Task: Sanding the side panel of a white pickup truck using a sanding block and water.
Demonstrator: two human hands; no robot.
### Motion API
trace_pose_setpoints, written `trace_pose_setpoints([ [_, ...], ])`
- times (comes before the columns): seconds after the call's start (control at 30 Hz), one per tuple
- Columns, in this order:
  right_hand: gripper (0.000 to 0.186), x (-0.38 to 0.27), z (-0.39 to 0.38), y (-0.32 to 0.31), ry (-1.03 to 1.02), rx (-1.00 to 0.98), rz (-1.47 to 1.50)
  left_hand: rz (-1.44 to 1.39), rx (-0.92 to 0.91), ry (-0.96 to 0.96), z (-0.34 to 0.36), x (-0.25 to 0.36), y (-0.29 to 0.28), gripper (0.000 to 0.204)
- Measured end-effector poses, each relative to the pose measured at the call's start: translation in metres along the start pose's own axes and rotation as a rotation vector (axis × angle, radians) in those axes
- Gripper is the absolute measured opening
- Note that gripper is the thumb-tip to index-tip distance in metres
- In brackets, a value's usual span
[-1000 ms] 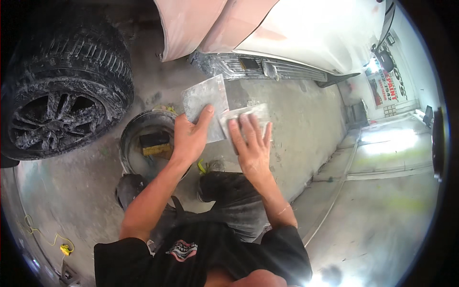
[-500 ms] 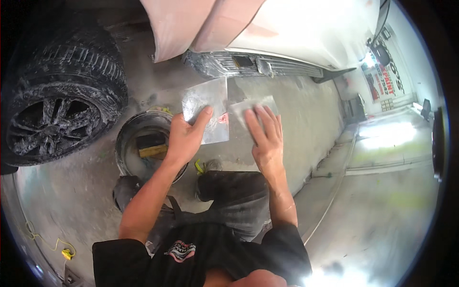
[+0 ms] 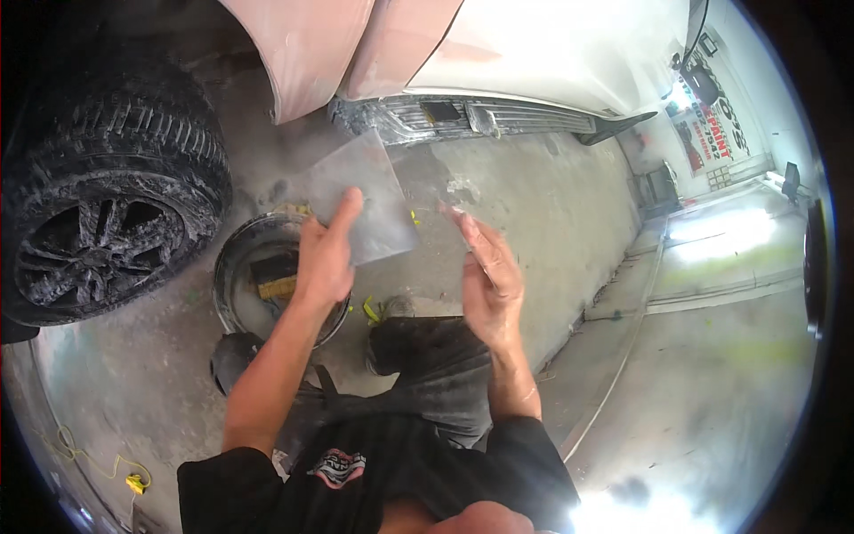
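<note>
My left hand (image 3: 329, 254) grips a thin grey rectangular plate (image 3: 378, 200), its thumb lying on the top face. The plate is tilted and hangs above the floor, right of the bucket (image 3: 224, 294). My right hand (image 3: 494, 276) is apart from the plate, turned on its side with fingers together and partly blurred. The small thin grey sheet in it is turned nearly edge-on and mostly hidden by the fingers. Inside the bucket lie a dark block and a yellowish block (image 3: 276, 289).
A dusty black wheel (image 3: 98, 249) stands at the left. A car body (image 3: 534, 53) with pinkish patches spans the top, above a dusty side step (image 3: 525, 125). A yellow cord (image 3: 133, 481) lies lower left. A bright wall (image 3: 712, 356) rises at the right.
The left plate has tilted and moved slightly left, and its pinkish smear no longer shows. My right hand has rolled onto its side, turning the sheet from face-up to nearly edge-on.
</note>
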State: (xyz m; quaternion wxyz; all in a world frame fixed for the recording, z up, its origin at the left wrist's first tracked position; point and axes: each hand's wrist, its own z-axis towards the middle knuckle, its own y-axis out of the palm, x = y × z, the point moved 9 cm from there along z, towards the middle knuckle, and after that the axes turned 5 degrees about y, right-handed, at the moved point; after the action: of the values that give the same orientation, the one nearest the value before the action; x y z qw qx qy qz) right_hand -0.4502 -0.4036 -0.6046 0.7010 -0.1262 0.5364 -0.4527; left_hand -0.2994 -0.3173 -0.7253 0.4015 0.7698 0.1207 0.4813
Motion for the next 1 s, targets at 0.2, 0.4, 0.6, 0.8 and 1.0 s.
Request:
trace_pose_setpoints([
  [0.2,0.066,0.038,-0.008,0.020,-0.024,-0.074,-0.655,-0.014,-0.099,0.128,0.002,0.000,0.009,0.026],
  [0.4,0.062,0.009,0.011,0.010,-0.132,0.019,-0.791,0.433,-0.189,0.228,-0.010,0.014,0.017,0.021],
  [0.6,0.054,0.008,-0.024,0.036,-0.196,-0.305,-0.723,0.534,-0.132,0.287,-0.001,0.016,0.009,0.027],
  [0.8,0.054,0.011,-0.008,-0.006,0.040,0.006,0.024,-0.057,-0.057,0.008,-0.003,0.012,0.008,0.031],
  [1.0,0.065,0.026,-0.001,0.024,0.027,-0.036,-0.191,-0.115,-0.112,0.099,-0.004,0.000,0.013,0.027],
])
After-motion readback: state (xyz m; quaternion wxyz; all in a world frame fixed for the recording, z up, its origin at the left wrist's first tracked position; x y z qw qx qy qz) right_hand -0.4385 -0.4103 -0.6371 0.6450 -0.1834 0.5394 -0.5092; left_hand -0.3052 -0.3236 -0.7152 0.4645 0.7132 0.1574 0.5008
